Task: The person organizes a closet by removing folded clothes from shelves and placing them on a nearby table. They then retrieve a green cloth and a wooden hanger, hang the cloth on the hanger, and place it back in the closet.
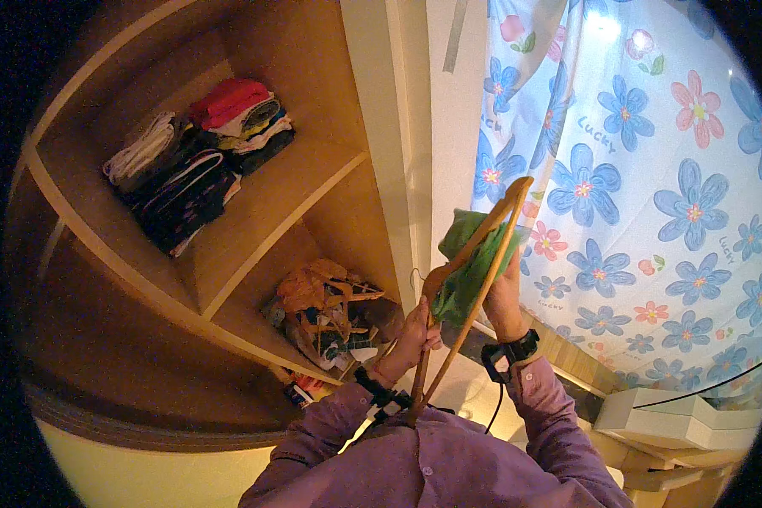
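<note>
A wooden clothes hanger (460, 257) with a trouser bar is tilted in front of my chest, its far end pointing up and to the right. My left hand (411, 338) grips it near the thin metal hook. A green cloth (454, 297), bunched or folded, lies within the hanger's frame. Behind the cloth, my right hand (507, 295) holds it from the right side; most of those fingers are hidden by the cloth and the hanger.
On the left, a wooden cupboard (317, 190) holds folded clothes (193, 171) on one shelf. Its lower compartment contains a jumbled pile of hangers and other items (327, 311). A flower-patterned curtain (641, 190) hangs at right, above a white angular piece of furniture (667, 422).
</note>
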Demonstrator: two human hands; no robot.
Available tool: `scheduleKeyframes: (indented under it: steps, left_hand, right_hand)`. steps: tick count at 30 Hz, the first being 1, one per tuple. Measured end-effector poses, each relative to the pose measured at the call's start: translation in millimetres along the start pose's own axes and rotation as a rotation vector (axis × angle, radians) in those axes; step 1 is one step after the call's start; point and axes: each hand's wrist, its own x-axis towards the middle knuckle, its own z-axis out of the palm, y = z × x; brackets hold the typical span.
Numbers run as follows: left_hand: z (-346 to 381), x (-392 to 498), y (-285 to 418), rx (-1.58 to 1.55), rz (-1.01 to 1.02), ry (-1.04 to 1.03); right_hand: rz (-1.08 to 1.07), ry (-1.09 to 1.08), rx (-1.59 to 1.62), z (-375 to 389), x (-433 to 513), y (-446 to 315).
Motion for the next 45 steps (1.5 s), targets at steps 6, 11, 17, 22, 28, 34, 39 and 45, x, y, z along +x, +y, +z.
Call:
scheduleKeyframes:
  steps: [6,11,17,22,28,34,39,45]
  left_hand:
    - [15.9,-5.9,-2.9,0.334,0.104,0.060]
    - [10.9,-9.3,2.5,0.463,0.200,-0.010]
    - [30.2,-58.9,-0.8,1.101,0.263,-0.080]
    - [54.3,-78.8,-1.2,1.057,0.122,-0.147]
    - [49.8,-72.3,-16.7,1.055,0.158,-0.118]
    - [38.3,-58.7,-22.4,1.005,0.279,-0.046]
    - [29.6,-58.4,-27.6,0.648,-0.107,-0.145]
    - [26.3,-51.7,5.7,1.368,0.564,-0.158]
  right_hand:
    - [-0.399,-0.165,-0.883,-24.6,3.0,30.7]
    - [-0.267,-0.092,-0.577,-15.4,-14.5,39.7]
    - [-0.349,0.207,-0.189,-20.8,16.4,-15.1]
    - [-0.355,0.304,-0.465,-14.7,5.9,-9.7]
    - [-0.025,0.087,-0.497,-29.7,-20.8,37.6]
    - [-0.194,-0.324,-0.765,-18.5,-64.5,44.7]
    - [0.468,0.123,0.098,-22.1,-27.7,25.8]
    - [0.312,0.248,-0.270,-50.2,13.0,17.6]
